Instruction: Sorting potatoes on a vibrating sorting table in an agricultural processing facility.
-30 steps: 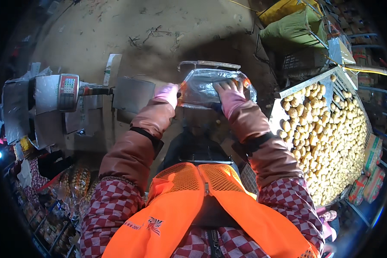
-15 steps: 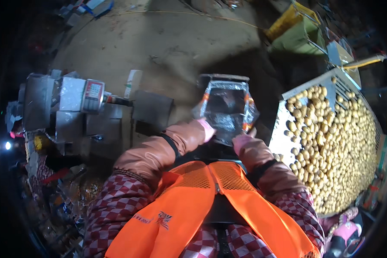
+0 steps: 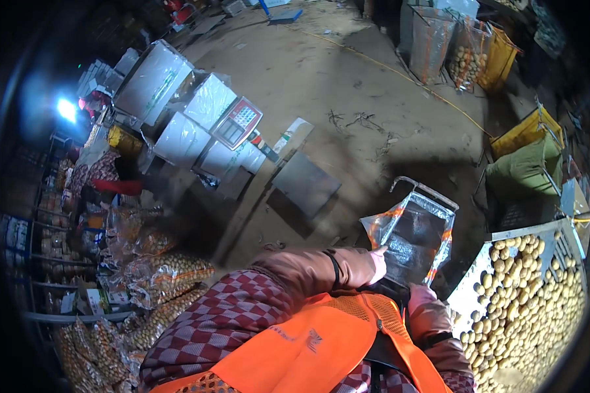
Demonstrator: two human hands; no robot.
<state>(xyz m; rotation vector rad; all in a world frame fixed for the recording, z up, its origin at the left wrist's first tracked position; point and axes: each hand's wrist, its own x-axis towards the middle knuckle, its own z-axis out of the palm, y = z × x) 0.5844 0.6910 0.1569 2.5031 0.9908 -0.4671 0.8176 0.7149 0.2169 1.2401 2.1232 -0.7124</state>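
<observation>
A clear plastic bag with orange strips hangs with its mouth spread wide on a rectangular metal frame in front of me. My left hand is closed on the near left edge of the bag's mouth. At the near right corner, my right hand grips the bag's rim beside an orange strip. Fingers of both hands show only in part. The bag's bottom is dark and its contents cannot be made out. Just right of my right hand, many potatoes lie on a pale-edged sorting table.
A platform scale with a keypad display stands left of the frame, beside white cartons. Filled potato bags lie at lower left, near another person's red sleeve. Green and yellow sacks stand at far right.
My view has swung left, so the frame, bag and potatoes sit farther right and lower. Both hands stay at the bag's near rim. More cartons and filled bags show on the left.
</observation>
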